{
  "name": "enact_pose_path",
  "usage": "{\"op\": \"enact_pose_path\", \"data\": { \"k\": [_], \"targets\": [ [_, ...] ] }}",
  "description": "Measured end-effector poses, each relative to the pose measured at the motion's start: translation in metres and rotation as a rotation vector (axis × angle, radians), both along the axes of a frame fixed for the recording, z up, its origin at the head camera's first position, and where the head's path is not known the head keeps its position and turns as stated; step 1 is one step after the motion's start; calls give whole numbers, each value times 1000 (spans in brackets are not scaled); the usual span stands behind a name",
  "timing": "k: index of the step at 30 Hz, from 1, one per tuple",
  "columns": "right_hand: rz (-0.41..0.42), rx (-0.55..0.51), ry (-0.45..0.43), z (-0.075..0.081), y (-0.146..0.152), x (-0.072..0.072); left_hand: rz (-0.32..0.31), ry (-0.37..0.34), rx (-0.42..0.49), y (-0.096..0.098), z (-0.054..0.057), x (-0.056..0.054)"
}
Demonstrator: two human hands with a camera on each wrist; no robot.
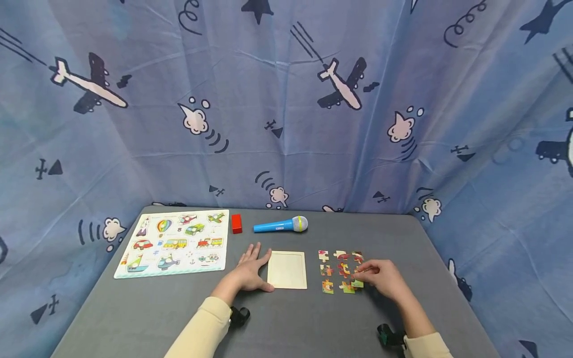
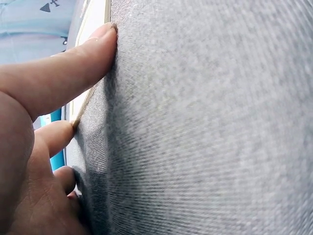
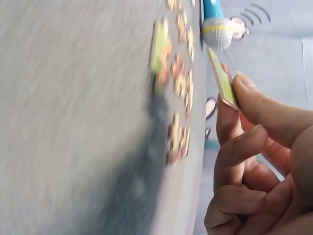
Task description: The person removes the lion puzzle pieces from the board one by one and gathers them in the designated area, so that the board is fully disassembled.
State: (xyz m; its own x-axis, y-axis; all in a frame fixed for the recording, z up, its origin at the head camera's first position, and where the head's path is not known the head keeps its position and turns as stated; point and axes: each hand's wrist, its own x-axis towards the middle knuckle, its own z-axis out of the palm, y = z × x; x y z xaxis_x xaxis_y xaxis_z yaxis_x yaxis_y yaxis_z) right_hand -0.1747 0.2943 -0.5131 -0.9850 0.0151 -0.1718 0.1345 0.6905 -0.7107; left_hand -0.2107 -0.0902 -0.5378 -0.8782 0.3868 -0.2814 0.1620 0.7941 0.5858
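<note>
My left hand [image 1: 248, 272] lies spread at the left side of a pale square puzzle tray [image 1: 287, 270]. In the left wrist view the thumb [image 2: 73, 73] touches the tray's edge, and another fingertip meets that edge farther along. My right hand [image 1: 386, 279] pinches a green-printed jigsaw piece [image 3: 222, 81] between thumb and finger, raised off the tabletop in the right wrist view. Left of that hand, several loose jigsaw pieces [image 1: 343, 269] are spread in rough rows, printed in red, orange and green. The tray shows a bare inner surface inside a thin rim.
A blue toy microphone [image 1: 279, 225] lies behind the tray. Next to it is a red block [image 1: 236, 223]. A white board with vehicle pictures [image 1: 174, 243] covers the left back of the grey table [image 1: 286, 328]. A patterned blue curtain [image 1: 268, 139] hangs behind.
</note>
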Motion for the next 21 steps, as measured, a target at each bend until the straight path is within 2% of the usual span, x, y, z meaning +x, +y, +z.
{"op": "enact_pose_path", "data": {
  "k": [6,14,21],
  "targets": [
    [12,24,-7,-8,21,-2,12,0,6,-2,0,1],
    [16,96,-25,-17,29,-7,14,-2,10,-3,-1,1],
    [4,161,21,-12,34,-5,-6,28,26,3,-5,-7]
  ]
}}
